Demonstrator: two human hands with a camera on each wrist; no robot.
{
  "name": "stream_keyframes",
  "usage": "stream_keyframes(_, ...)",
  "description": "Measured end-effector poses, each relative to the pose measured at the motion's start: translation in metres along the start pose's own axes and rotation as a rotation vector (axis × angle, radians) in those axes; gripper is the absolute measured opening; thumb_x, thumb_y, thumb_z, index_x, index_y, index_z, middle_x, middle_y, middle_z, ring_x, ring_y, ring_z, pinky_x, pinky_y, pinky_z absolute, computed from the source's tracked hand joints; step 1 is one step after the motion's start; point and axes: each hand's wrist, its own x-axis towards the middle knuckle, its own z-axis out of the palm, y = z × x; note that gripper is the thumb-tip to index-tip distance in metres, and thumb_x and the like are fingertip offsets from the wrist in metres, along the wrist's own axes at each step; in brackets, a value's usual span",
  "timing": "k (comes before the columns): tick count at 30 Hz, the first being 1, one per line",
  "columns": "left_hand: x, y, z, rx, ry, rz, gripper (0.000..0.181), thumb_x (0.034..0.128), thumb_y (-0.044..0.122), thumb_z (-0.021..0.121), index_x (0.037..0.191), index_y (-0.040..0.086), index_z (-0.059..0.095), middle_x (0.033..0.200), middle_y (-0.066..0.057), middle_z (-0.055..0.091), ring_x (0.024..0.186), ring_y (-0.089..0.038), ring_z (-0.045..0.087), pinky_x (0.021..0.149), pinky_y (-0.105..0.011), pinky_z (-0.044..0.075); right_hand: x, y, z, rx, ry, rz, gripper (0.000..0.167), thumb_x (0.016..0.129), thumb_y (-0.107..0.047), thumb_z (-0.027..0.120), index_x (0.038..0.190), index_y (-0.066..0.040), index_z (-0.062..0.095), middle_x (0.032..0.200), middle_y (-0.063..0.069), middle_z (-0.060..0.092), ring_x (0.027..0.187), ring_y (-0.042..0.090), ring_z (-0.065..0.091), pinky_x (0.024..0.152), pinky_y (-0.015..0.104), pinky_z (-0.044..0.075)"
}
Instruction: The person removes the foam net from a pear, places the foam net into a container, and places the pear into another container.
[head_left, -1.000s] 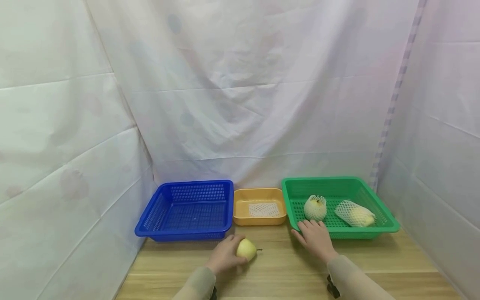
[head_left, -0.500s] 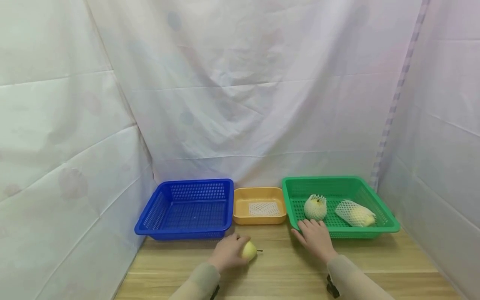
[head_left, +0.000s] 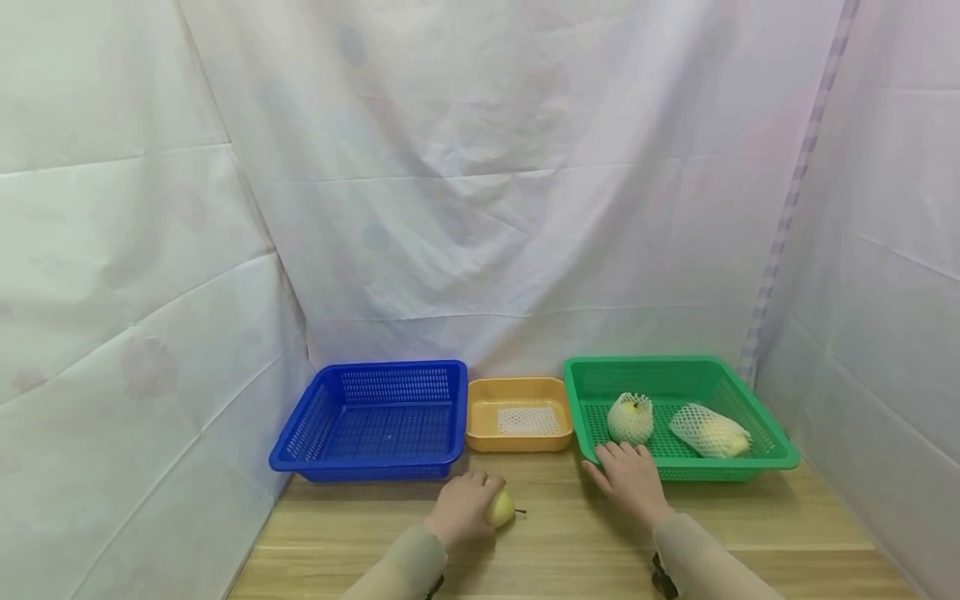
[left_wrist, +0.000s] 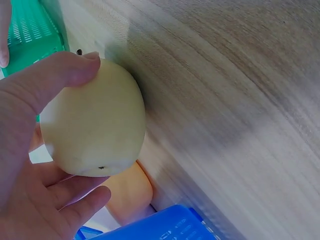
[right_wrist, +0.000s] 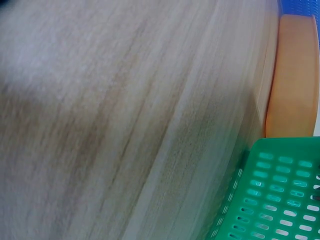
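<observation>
My left hand (head_left: pixel 463 507) grips a pale yellow pear (head_left: pixel 502 510) low over the wooden table, its stem pointing right. In the left wrist view the thumb lies across the pear (left_wrist: pixel 100 125) near the stem end, and other fingers sit around its far side, partly hidden. My right hand (head_left: pixel 628 482) rests on the front rim of the green basket (head_left: pixel 738 473). Inside that basket are two pears in white foam nets: an upright netted pear (head_left: pixel 630 419) near the hand and a netted pear (head_left: pixel 722 436) lying on its side.
A small orange-yellow tray (head_left: pixel 517 445) stands between the baskets and holds a flat white foam net (head_left: pixel 527 421). Left of it sits a blue basket (head_left: pixel 386 433). White cloth (head_left: pixel 480 233) hangs behind and along both sides of the table (head_left: pixel 570 550).
My left hand has shifted slightly to the right around the pear, covering more of it, and the pear has moved a little. The right hand stays on the green rim.
</observation>
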Motion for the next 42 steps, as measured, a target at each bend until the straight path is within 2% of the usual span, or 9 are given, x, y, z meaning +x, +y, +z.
stream_keyframes(9, 0.002, 0.004, -0.003, 0.022, -0.014, 0.031, 0.067, 0.0598, 0.032, 0.088, 0.117, 0.018, 0.057, 0.106, -0.002, 0.062, 0.096, -0.020, 0.060, 0.079, -0.033, 0.051, -0.002, 0.000, 0.003, -0.001, -0.014, 0.012, 0.029, 0.088, -0.042, 0.067, 0.096, -0.014, 0.065, 0.087, 0.001, 0.065, 0.076, 0.022, 0.057, 0.064, 0.037, 0.038)
stream_keyframes(17, 0.002, 0.004, -0.001, 0.070, -0.044, 0.037, 0.069, 0.0630, 0.035, 0.086, 0.126, 0.030, 0.059, 0.110, -0.003, 0.061, 0.097, -0.021, 0.059, 0.078, -0.035, 0.051, -0.002, -0.002, 0.000, 0.005, 0.004, 0.004, 0.029, 0.088, -0.041, 0.067, 0.096, -0.014, 0.065, 0.087, 0.002, 0.065, 0.076, 0.022, 0.057, 0.063, 0.037, 0.037)
stream_keyframes(23, 0.003, 0.003, 0.001, 0.055, -0.027, 0.049, 0.065, 0.0624, 0.035, 0.086, 0.123, 0.033, 0.062, 0.108, -0.003, 0.060, 0.095, -0.020, 0.057, 0.077, -0.035, 0.051, -0.001, -0.002, -0.001, 0.003, 0.016, 0.002, 0.029, 0.088, -0.042, 0.067, 0.096, -0.014, 0.065, 0.086, 0.002, 0.065, 0.075, 0.022, 0.057, 0.063, 0.037, 0.037)
stream_keyframes(27, 0.003, 0.003, 0.000, 0.045, -0.039, 0.044, 0.063, 0.0637, 0.036, 0.085, 0.122, 0.034, 0.063, 0.111, -0.002, 0.060, 0.097, -0.019, 0.056, 0.079, -0.035, 0.050, -0.001, -0.002, 0.000, 0.011, 0.024, 0.000, 0.029, 0.089, -0.041, 0.067, 0.096, -0.013, 0.065, 0.086, 0.002, 0.065, 0.075, 0.023, 0.057, 0.063, 0.037, 0.037)
stream_keyframes(30, 0.003, 0.004, -0.003, 0.036, -0.037, 0.045, 0.062, 0.0650, 0.037, 0.084, 0.123, 0.034, 0.063, 0.111, -0.001, 0.059, 0.096, -0.018, 0.056, 0.079, -0.035, 0.050, 0.000, -0.001, 0.001, 0.009, 0.023, 0.002, 0.029, 0.089, -0.042, 0.066, 0.095, -0.013, 0.065, 0.086, 0.002, 0.065, 0.075, 0.023, 0.057, 0.063, 0.037, 0.036)
stream_keyframes(35, 0.004, 0.005, -0.012, 0.020, 0.003, 0.066, 0.060, 0.0661, 0.038, 0.083, 0.123, 0.032, 0.062, 0.106, -0.001, 0.058, 0.091, -0.017, 0.055, 0.075, -0.034, 0.050, 0.000, 0.000, 0.002, -0.003, 0.017, 0.004, 0.030, 0.088, -0.043, 0.066, 0.094, -0.014, 0.065, 0.086, 0.002, 0.064, 0.075, 0.022, 0.056, 0.062, 0.037, 0.036)
stream_keyframes(42, 0.006, 0.007, -0.022, -0.012, 0.033, 0.080, 0.059, 0.0692, 0.039, 0.082, 0.124, 0.032, 0.062, 0.107, 0.000, 0.059, 0.091, -0.015, 0.055, 0.073, -0.031, 0.049, 0.000, -0.001, 0.000, -0.001, 0.022, 0.002, 0.029, 0.087, -0.041, 0.068, 0.095, -0.014, 0.065, 0.086, 0.002, 0.065, 0.075, 0.022, 0.057, 0.062, 0.037, 0.037)
